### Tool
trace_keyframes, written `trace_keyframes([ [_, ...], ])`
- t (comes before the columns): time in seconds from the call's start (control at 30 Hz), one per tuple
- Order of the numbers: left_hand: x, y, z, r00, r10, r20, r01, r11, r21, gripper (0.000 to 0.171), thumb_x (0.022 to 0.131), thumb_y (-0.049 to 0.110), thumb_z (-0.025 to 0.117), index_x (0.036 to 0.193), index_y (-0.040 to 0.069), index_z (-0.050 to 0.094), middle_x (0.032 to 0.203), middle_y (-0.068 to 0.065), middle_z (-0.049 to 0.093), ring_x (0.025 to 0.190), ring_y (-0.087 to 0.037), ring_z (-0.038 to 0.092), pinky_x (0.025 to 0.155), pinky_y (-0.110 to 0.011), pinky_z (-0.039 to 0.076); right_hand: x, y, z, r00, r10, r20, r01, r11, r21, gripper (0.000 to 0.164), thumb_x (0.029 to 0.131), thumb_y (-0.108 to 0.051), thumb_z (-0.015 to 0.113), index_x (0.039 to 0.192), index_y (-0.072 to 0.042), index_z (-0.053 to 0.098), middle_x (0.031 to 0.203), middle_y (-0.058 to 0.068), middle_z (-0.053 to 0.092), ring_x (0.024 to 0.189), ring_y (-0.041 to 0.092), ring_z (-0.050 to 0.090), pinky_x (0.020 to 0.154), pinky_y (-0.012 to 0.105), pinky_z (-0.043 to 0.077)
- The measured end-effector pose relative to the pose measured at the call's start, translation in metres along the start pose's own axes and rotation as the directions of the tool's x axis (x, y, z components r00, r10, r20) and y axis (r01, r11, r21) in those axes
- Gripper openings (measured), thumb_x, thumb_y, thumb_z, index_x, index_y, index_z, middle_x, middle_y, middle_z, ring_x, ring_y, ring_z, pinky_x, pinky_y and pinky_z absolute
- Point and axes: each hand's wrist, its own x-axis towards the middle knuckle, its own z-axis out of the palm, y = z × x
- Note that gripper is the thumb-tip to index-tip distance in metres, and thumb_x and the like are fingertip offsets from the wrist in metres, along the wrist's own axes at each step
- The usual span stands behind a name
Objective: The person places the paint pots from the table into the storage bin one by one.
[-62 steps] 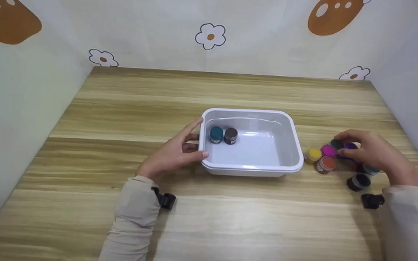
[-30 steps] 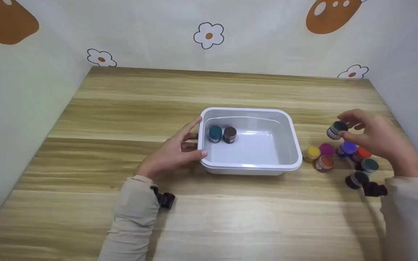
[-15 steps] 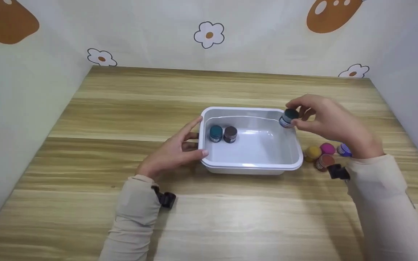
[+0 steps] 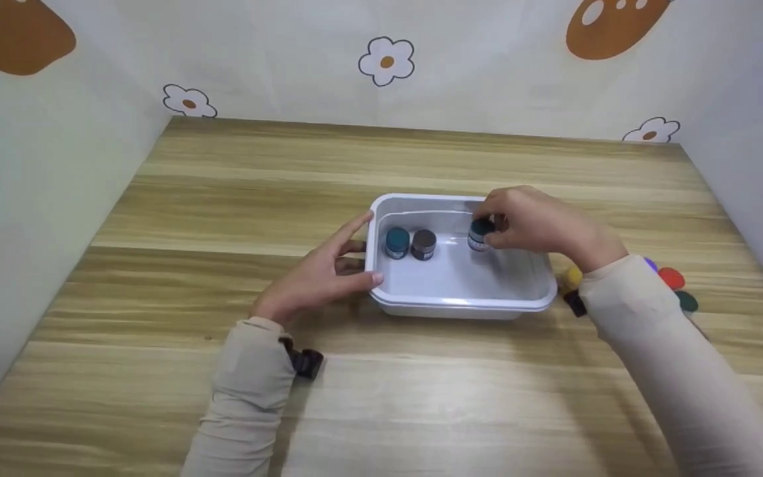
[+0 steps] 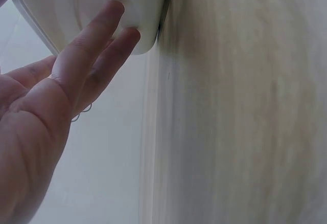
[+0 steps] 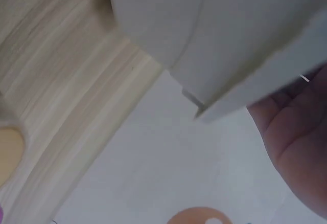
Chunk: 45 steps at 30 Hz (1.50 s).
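A white plastic tub [image 4: 451, 303] stands on the table. At its left end, my left hand [image 4: 318, 275] touches the rim with thumb and index finger; in the left wrist view, nearly straight fingers [image 5: 84, 52] rest against the outer wall. Inside the tub's right half, my right hand [image 4: 544, 222] pinches a dark green paint jar [image 4: 479, 233] between thumb and fingers. A teal-lidded jar [image 4: 397, 242] and a brown-lidded jar [image 4: 424, 244] stand side by side at the tub's left. The tub wall [image 6: 158, 19] hides my right fingertips in the right wrist view.
Right of the tub, partly behind my right sleeve [image 4: 646, 311], are a yellow jar [image 4: 571, 278], a red jar [image 4: 671, 278] and a green jar [image 4: 687, 301], among others. Wood-grain table [image 4: 236, 192] surrounds the tub. Patterned white walls [image 4: 275, 66] border the table.
My right hand has lifted the dark green jar from the group on the right, carried it left over the tub's rim and lowered it inside. My left hand has stayed at the tub.
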Motion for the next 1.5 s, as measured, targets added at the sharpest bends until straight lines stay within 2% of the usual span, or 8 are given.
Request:
trace_keyframes([
  [0.27, 0.0, 0.004, -0.002, 1.0, 0.01, 0.002, -0.01, 1.0, -0.014, 0.093, 0.087, 0.022, 0.076, 0.159, 0.029, 0.018, 0.145, -0.018, 0.047, 0.131, -0.029, 0.053, 0.107, -0.042, 0.045, 0.018, -0.013, 0.007, 0.997, -0.032, 0.073, 0.035, 0.999, -0.041, 0.025, 0.083, -0.005, 0.077, 0.108, -0.001, 0.073, 0.098, 0.01, 0.071, 0.086, 0.021, 0.064, 0.082, 0.04, 0.056],
  [0.47, -0.001, 0.004, -0.003, 1.0, 0.003, -0.002, -0.003, 1.0, -0.001, 0.094, 0.087, 0.024, 0.077, 0.159, 0.03, 0.017, 0.146, -0.018, 0.046, 0.131, -0.029, 0.052, 0.108, -0.042, 0.044, 0.026, -0.017, 0.01, 0.995, 0.002, 0.098, 0.001, 1.0, -0.03, 0.028, 0.082, -0.007, 0.079, 0.108, 0.001, 0.073, 0.099, 0.013, 0.072, 0.088, 0.022, 0.065, 0.084, 0.041, 0.057],
  [0.8, 0.002, 0.005, -0.004, 1.0, 0.012, 0.001, -0.012, 1.0, 0.014, 0.094, 0.086, 0.025, 0.077, 0.159, 0.031, 0.017, 0.146, -0.018, 0.045, 0.131, -0.029, 0.052, 0.107, -0.04, 0.045, 0.029, -0.017, 0.021, 0.999, 0.012, 0.036, -0.007, 0.99, -0.138, 0.018, 0.084, -0.007, 0.076, 0.1, 0.0, 0.073, 0.085, 0.011, 0.069, 0.072, 0.021, 0.059, 0.067, 0.035, 0.053],
  [0.97, 0.002, 0.006, -0.004, 1.0, 0.015, 0.004, -0.015, 1.0, 0.017, 0.095, 0.086, 0.025, 0.077, 0.159, 0.03, 0.017, 0.147, -0.019, 0.045, 0.131, -0.029, 0.052, 0.107, -0.04, 0.046, 0.03, -0.017, 0.026, 1.0, 0.004, 0.003, -0.004, 0.99, -0.141, 0.018, 0.086, -0.008, 0.075, 0.102, -0.001, 0.073, 0.087, 0.01, 0.066, 0.074, 0.022, 0.057, 0.067, 0.035, 0.051],
  [1.17, 0.001, 0.005, -0.003, 1.0, 0.009, 0.009, -0.009, 1.0, 0.0, 0.094, 0.087, 0.024, 0.076, 0.16, 0.03, 0.016, 0.146, -0.019, 0.045, 0.131, -0.029, 0.052, 0.107, -0.041, 0.045, 0.03, -0.016, 0.031, 0.991, -0.123, -0.056, 0.115, 0.985, -0.131, 0.005, 0.086, 0.001, 0.068, 0.09, -0.001, 0.069, 0.082, 0.01, 0.06, 0.073, 0.022, 0.053, 0.064, 0.034, 0.048],
  [1.27, 0.001, 0.003, -0.003, 1.0, 0.006, 0.012, -0.006, 1.0, -0.011, 0.094, 0.087, 0.022, 0.076, 0.16, 0.029, 0.016, 0.146, -0.019, 0.045, 0.131, -0.029, 0.052, 0.107, -0.041, 0.045, 0.03, -0.014, 0.033, 0.98, -0.178, -0.085, 0.167, 0.978, -0.123, 0.008, 0.083, 0.006, 0.064, 0.083, -0.002, 0.066, 0.078, 0.009, 0.057, 0.071, 0.021, 0.052, 0.061, 0.033, 0.044],
  [1.4, 0.0, 0.002, -0.002, 1.0, 0.006, 0.011, -0.006, 1.0, -0.014, 0.094, 0.087, 0.021, 0.076, 0.16, 0.029, 0.016, 0.146, -0.02, 0.045, 0.131, -0.03, 0.052, 0.107, -0.041, 0.045, 0.03, -0.013, 0.034, 0.983, -0.165, -0.078, 0.157, 0.982, -0.104, 0.009, 0.084, 0.005, 0.066, 0.089, -0.002, 0.069, 0.08, 0.009, 0.06, 0.071, 0.02, 0.054, 0.062, 0.033, 0.046],
  [1.5, 0.0, 0.001, -0.001, 1.0, 0.001, 0.009, -0.001, 1.0, -0.007, 0.094, 0.087, 0.022, 0.076, 0.16, 0.029, 0.016, 0.146, -0.019, 0.046, 0.13, -0.029, 0.053, 0.108, -0.041, 0.045, 0.027, -0.013, 0.032, 0.988, -0.139, -0.064, 0.134, 0.988, -0.072, 0.017, 0.085, 0.004, 0.067, 0.101, 0.0, 0.072, 0.089, 0.012, 0.067, 0.077, 0.022, 0.06, 0.068, 0.036, 0.054],
])
